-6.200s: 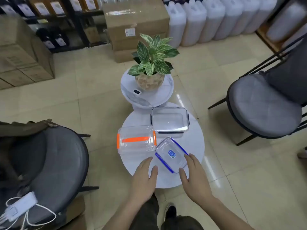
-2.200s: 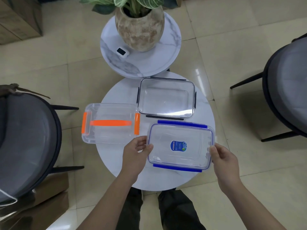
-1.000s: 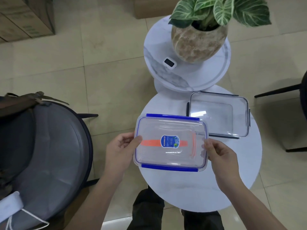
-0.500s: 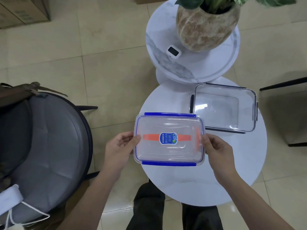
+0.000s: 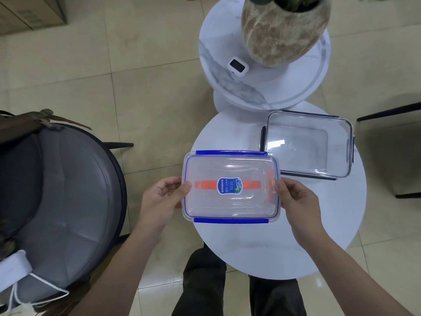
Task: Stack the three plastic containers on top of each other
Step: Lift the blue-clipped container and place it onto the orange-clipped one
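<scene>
A clear container with blue clips (image 5: 231, 166) sits directly over the orange-clipped container (image 5: 271, 187), whose orange strip and right clip show through the blue one's lid. My left hand (image 5: 163, 198) grips the blue container's left end and my right hand (image 5: 296, 198) grips its right end. I cannot tell whether it rests on the orange one or hovers just above it. The third container, clear with dark clips (image 5: 307, 144), stands apart at the back right of the round white table (image 5: 319, 236).
A higher marble side table (image 5: 262, 87) behind carries a potted plant (image 5: 282, 33) and a small white device (image 5: 238, 66). A grey cushioned chair (image 5: 57, 201) stands close on the left, with a white charger and cable on it. Another chair's legs show at right.
Both hands lifted the blue-clipped container from the table's front and carried it left over the orange-clipped one. In the last half second it settled lower and squared up with it.
</scene>
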`<act>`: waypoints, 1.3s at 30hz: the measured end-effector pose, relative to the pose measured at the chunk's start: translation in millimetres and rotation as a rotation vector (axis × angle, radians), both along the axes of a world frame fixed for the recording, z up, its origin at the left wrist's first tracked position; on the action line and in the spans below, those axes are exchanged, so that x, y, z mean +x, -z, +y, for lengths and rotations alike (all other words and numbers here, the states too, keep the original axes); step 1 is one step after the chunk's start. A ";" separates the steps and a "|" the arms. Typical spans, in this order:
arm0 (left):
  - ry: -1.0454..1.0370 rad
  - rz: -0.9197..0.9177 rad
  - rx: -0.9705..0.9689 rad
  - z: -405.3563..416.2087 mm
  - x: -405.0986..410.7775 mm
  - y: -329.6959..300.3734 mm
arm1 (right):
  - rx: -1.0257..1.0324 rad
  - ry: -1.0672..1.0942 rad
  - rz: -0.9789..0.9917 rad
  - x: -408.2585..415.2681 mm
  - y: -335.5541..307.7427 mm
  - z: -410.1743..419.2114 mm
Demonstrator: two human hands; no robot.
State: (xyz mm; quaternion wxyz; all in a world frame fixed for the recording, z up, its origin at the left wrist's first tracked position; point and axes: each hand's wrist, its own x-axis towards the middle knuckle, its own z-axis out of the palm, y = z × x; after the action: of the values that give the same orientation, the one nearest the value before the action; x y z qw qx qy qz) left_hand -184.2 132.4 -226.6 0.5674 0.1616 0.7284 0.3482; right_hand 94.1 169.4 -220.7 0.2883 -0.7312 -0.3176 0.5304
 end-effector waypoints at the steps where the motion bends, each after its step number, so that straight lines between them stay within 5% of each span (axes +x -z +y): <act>1: -0.002 -0.003 -0.002 0.1 -0.1 0.2 | -0.005 -0.001 0.007 0.5 -0.2 0.5; 17: -0.032 -0.005 -0.034 0.8 -1.5 4.3 | -0.155 0.049 0.208 12.3 6.1 7.4; 25: -0.071 -0.283 -0.091 9.3 -3.5 2.2 | -0.255 -0.055 0.438 22.9 13.7 12.8; 39: 0.077 -0.288 -0.187 7.9 -6.3 8.4 | -0.330 -0.144 0.414 16.1 5.5 17.6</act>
State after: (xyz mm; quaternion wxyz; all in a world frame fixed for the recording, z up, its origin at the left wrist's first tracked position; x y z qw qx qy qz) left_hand -190.5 140.3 -235.0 0.6916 0.0843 0.6620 0.2764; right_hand 110.2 187.0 -226.2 0.1855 -0.6200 -0.2123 0.7322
